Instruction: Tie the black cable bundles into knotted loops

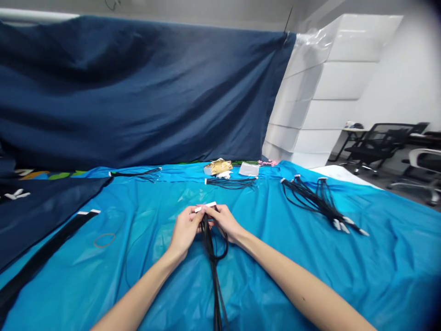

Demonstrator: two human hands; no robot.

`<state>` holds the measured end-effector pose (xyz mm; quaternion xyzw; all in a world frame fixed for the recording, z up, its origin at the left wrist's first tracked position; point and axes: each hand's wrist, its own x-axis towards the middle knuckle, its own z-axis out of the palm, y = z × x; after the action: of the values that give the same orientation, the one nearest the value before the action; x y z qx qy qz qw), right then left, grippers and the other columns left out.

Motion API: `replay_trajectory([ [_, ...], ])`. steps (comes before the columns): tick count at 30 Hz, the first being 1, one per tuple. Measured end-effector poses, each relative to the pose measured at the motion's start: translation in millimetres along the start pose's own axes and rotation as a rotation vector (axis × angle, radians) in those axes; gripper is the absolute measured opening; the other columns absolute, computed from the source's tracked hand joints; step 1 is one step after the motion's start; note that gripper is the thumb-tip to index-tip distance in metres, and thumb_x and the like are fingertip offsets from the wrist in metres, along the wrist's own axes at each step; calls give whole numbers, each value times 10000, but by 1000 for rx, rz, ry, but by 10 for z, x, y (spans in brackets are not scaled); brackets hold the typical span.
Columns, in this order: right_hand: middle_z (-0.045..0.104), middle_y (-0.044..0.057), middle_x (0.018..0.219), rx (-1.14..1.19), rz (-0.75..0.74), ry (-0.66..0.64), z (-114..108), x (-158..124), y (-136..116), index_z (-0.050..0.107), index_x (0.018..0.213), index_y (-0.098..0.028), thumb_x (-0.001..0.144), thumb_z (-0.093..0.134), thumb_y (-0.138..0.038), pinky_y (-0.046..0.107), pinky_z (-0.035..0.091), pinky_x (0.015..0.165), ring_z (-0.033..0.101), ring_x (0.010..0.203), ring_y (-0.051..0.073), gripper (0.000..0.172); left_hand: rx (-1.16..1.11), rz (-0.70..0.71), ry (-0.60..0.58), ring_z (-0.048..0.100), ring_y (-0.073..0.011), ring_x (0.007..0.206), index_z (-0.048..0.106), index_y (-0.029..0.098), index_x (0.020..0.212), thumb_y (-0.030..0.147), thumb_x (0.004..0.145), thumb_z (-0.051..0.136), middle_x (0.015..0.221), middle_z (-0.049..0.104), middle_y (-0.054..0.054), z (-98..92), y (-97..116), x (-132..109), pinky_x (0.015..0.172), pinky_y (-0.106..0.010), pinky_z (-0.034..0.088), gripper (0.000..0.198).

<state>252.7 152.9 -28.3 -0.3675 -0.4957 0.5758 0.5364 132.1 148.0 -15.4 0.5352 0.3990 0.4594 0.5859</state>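
In the middle of the view my left hand (pixel 186 227) and my right hand (pixel 225 222) meet at the top of a bundle of black cables (pixel 214 266). Both are closed, fingertips pinching around the cable ends. A white connector (pixel 211 204) shows between the fingertips, and a small white piece (pixel 198 209) sits at my left fingers. The black cables hang from my hands toward the lower edge, one strand looping out below my right hand. My fingers hide part of the connector, so I cannot tell how the wires join it.
A blue sheet (pixel 268 257) covers the surface. Bundled black cables with white ends (pixel 320 200) lie at right; another cable set (pixel 230 183) lies farther back. Near it are a gold packet (pixel 220 166) and a clear bag (pixel 248 169). At left are a flat black cable (pixel 51 248) and a rubber band (pixel 104 240).
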Motion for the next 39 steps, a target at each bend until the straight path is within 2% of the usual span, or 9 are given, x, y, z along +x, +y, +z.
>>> replay_trajectory([
  [5,637,26,701,72,45,35,-8,-16,-53,672,796,-122,642,671,-457,189,433,561,559,601,93,369,415,151,47,627,-195,626,338,154,1166,468,793,495,704,658,-35,-75,29,25,622,-321,480,512],
  [10,620,14,630,292,81,140,-56,37,-53,638,761,-116,635,689,-371,183,454,545,555,541,80,289,1056,643,324,550,-245,892,525,159,1085,423,806,495,982,608,-110,-82,94,-87,749,-370,430,386],
  [14,524,-35,464,365,89,203,-84,60,-29,588,639,-116,624,690,-336,145,341,391,420,380,34,242,1128,932,-30,484,-239,978,627,178,839,388,761,567,987,595,-90,29,56,-173,857,-392,388,232],
  [21,655,58,675,362,76,234,-62,33,-82,607,726,-107,647,650,-335,245,497,589,611,584,132,245,922,792,-249,541,-161,804,575,167,669,266,830,479,750,616,-39,112,33,-206,842,-326,384,212],
  [27,659,63,707,336,25,250,-118,68,-63,588,730,-118,631,658,-358,252,503,589,629,610,145,269,549,380,56,591,-147,602,575,169,793,414,832,455,616,572,-4,-29,161,-169,572,-235,424,276],
  [29,651,55,683,329,19,259,-127,75,-56,581,729,-121,625,661,-357,249,502,592,632,613,146,271,536,460,178,604,-151,632,570,185,911,409,801,512,674,592,-3,-115,175,-114,590,-234,445,257],
  [33,642,52,650,315,32,271,-119,70,-51,570,724,-121,614,659,-352,256,507,604,632,612,150,271,984,1012,270,578,-152,750,601,210,836,272,817,513,826,622,-50,-305,226,2,683,-252,453,110],
  [36,649,61,674,305,44,264,-105,60,-48,570,722,-121,603,657,-372,256,508,609,629,616,146,291,1412,1302,44,548,-136,652,609,196,809,161,855,412,747,611,-56,-364,282,35,621,-251,439,205],
  [39,645,53,671,295,30,269,-88,54,-38,571,716,-122,597,659,-390,250,504,597,623,616,142,306,1721,1226,-126,561,-160,666,594,147,764,51,843,311,696,580,-71,-296,258,25,619,-271,458,309],
])
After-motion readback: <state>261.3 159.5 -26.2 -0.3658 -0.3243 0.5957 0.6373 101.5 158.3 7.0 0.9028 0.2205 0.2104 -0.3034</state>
